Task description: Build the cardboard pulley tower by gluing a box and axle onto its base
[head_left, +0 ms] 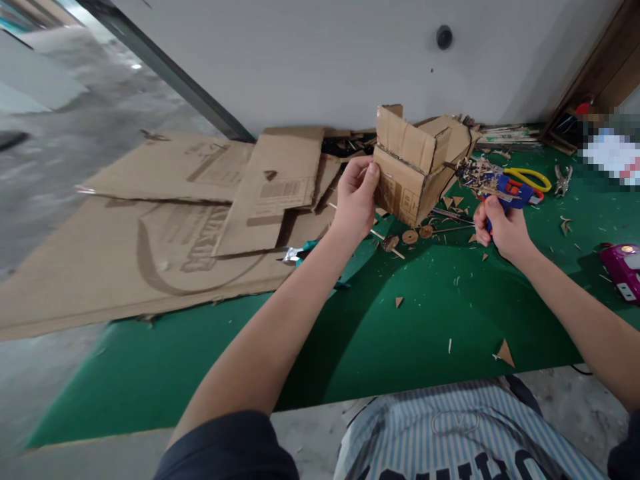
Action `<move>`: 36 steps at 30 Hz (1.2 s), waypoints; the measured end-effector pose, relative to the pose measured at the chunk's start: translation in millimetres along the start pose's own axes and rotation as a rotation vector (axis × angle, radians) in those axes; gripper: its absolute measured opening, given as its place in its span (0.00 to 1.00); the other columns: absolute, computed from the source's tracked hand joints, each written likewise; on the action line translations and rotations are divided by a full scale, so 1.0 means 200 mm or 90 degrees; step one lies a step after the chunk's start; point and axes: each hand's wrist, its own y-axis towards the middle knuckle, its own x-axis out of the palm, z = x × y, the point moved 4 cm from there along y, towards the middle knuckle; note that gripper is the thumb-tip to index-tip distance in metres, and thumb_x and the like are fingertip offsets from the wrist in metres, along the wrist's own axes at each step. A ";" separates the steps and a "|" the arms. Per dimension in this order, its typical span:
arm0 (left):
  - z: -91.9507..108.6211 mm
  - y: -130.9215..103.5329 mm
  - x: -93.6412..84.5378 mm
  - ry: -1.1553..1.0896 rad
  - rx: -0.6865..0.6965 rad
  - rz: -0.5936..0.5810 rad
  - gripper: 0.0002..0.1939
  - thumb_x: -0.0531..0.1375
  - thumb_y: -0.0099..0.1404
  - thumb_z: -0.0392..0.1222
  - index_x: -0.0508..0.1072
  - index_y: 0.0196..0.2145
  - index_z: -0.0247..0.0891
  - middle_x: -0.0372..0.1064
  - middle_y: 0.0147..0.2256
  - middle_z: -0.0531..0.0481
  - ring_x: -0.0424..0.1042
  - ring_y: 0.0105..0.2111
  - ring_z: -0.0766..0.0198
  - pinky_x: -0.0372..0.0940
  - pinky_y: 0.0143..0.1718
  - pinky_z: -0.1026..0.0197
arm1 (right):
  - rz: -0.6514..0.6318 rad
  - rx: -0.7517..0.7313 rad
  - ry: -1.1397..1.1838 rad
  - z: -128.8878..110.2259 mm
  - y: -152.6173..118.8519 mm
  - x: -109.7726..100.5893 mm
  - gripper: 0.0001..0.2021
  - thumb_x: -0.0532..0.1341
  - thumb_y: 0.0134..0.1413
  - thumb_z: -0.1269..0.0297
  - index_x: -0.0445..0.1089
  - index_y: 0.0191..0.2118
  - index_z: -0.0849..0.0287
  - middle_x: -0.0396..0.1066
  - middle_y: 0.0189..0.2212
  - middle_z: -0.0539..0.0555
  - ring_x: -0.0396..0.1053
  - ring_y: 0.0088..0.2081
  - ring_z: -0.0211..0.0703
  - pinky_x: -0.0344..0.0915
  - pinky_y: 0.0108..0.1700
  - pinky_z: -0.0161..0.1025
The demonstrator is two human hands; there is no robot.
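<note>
Near edge of my view: striped shirt [435, 427], then smooth green tabletop [390, 347]. Left hand [356, 200] has thumb and fingers pinched on near-left edge of box [400, 190]; right fingers wrapped round blue glue gun [517, 193], tip pointing left at box. Box lies between hands, right of left fingers, long axis running away and rightward; left hand nearer. Box angular, creased brown cardboard, glossy glue along seams. Round discs [410, 237] below. Farther: flat matte wall [325, 60].
</note>
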 end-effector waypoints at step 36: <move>0.00 0.00 0.00 -0.002 -0.001 -0.006 0.22 0.69 0.61 0.64 0.75 0.38 0.43 0.74 0.36 0.52 0.75 0.37 0.64 0.69 0.42 0.61 | -0.033 0.004 -0.004 -0.02 -0.05 0.04 0.30 0.68 0.48 0.31 0.66 0.25 0.57 0.62 0.19 0.44 0.59 0.14 0.28 0.58 0.14 0.31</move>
